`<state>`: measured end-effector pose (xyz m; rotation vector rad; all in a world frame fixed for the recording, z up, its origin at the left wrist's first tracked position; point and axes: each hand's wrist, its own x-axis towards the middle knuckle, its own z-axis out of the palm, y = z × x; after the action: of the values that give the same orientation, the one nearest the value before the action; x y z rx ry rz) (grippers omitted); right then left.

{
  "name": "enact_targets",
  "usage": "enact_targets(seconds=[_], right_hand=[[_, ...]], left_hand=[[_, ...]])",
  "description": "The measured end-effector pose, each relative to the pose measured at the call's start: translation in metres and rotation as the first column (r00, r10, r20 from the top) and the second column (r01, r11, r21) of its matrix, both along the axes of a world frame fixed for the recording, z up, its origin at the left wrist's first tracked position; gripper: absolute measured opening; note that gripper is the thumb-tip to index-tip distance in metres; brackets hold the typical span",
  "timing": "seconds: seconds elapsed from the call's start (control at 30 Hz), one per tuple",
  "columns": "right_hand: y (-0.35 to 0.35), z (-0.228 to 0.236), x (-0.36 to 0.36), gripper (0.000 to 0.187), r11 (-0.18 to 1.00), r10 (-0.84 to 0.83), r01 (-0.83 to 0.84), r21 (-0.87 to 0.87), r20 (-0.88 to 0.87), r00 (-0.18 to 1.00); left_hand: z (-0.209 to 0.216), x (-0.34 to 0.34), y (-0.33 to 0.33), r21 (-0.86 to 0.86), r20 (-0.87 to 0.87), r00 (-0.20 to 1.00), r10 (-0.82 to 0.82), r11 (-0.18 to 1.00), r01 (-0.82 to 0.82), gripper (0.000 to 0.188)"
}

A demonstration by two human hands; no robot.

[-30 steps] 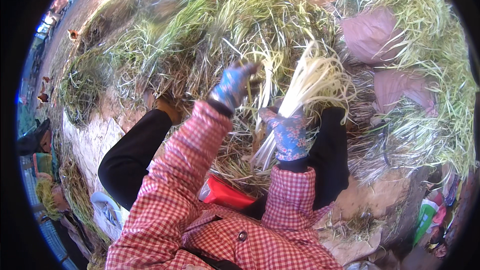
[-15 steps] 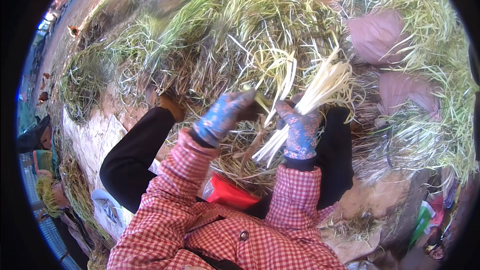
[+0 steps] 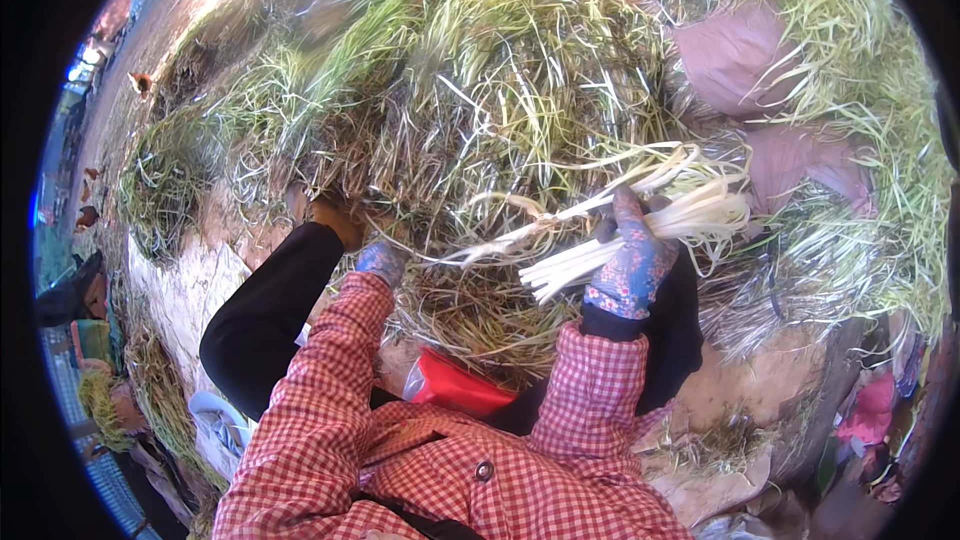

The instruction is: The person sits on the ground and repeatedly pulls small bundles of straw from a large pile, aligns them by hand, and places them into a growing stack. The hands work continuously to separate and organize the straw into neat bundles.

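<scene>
White stems (image 3: 708, 212) sit clasped in the right hand (image 3: 632, 268) by the black-clad right knee (image 3: 682, 325), slanting gently from blunt ends lower left to looped tips upper right; the left hand's (image 3: 381, 265) openness and hold I cannot tell.

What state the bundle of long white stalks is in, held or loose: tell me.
Held: the blue-floral-gloved right hand closes around the bundle of long white stalks, whose ends jut out on both sides.

Heap (image 3: 500, 70) ahead, cloth (image 3: 738, 58) to its right, stalk bunch (image 3: 705, 210) in right fingers (image 3: 627, 208) — packet (image 3: 465, 387) between forearms (image 3: 590, 385)
</scene>
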<state>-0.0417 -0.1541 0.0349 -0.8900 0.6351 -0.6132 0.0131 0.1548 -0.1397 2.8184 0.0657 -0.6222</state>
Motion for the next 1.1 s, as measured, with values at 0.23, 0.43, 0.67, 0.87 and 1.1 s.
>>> enact_targets(seconds=[0.23, 0.43, 0.67, 0.87, 1.1], right_hand=[[0.024, -0.004, 0.008, 0.032, 0.992, 0.124, -0.125, -0.012, -0.073, 0.990], [0.002, -0.006, 0.003, 0.023, 0.993, -0.120, 0.120, -0.003, -0.071, 0.990], [-0.016, -0.008, -0.003, 0.023, 0.971, -0.174, 0.150, 0.185, 0.125, 0.977], [-0.012, -0.011, 0.002, 0.019, 0.989, -0.106, 0.098, 0.115, 0.064, 0.992], [-0.013, -0.010, 0.000, 0.016, 0.989, -0.053, 0.035, 0.142, 0.125, 0.991]], left_hand=[[0.121, 0.006, -0.135, -0.981, -0.007, 0.984, -0.180, 0.191, 0.028, 0.034], [0.053, -0.024, -0.110, -0.812, -0.175, 0.985, -0.002, 0.565, -0.143, 0.023], [-0.041, 0.006, 0.075, -0.562, -0.329, 0.688, 0.647, 0.451, -0.693, 0.045], [0.077, 0.044, 0.019, 0.090, -0.159, 0.986, -0.046, 0.994, 0.061, 0.052], [0.125, 0.004, -0.100, -0.825, -0.210, 0.875, -0.437, 0.559, 0.081, 0.058]])
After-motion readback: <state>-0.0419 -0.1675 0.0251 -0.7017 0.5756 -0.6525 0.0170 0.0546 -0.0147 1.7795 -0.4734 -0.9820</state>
